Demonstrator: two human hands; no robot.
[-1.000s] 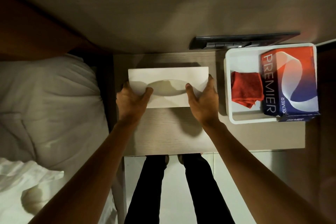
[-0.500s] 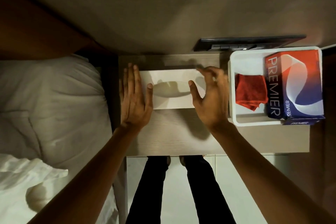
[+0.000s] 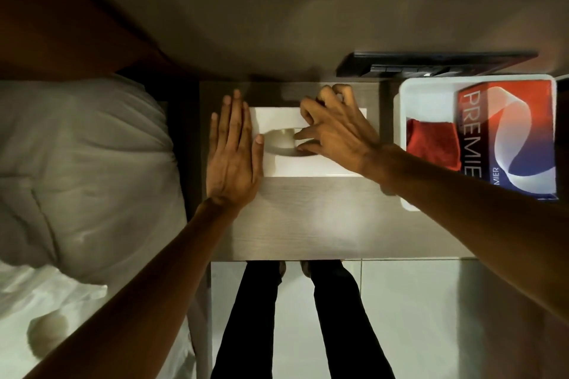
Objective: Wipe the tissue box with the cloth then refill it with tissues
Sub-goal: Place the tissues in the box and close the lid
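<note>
At nine o'clock lies a bed pillow [image 3: 83, 169], beside the wooden bedside table [image 3: 308, 218]. The left hand [image 3: 232, 157] lies flat against the left end of the white tissue box [image 3: 278, 115], fingers straight and close together, thumb on its top; it steadies the box and grips nothing. The box sits at the centre, toward twelve o'clock. The right hand [image 3: 335, 129] rests over the box's oval slot, fingers curled and slightly apart, tips at or in the opening; whether they pinch anything is hard to tell. At three o'clock a white tray [image 3: 431, 95] holds the red cloth [image 3: 431, 144] and the Premier tissue pack [image 3: 508, 135]. The step looks like preparation before wiping. Next, the right hand must reach for the cloth.
</note>
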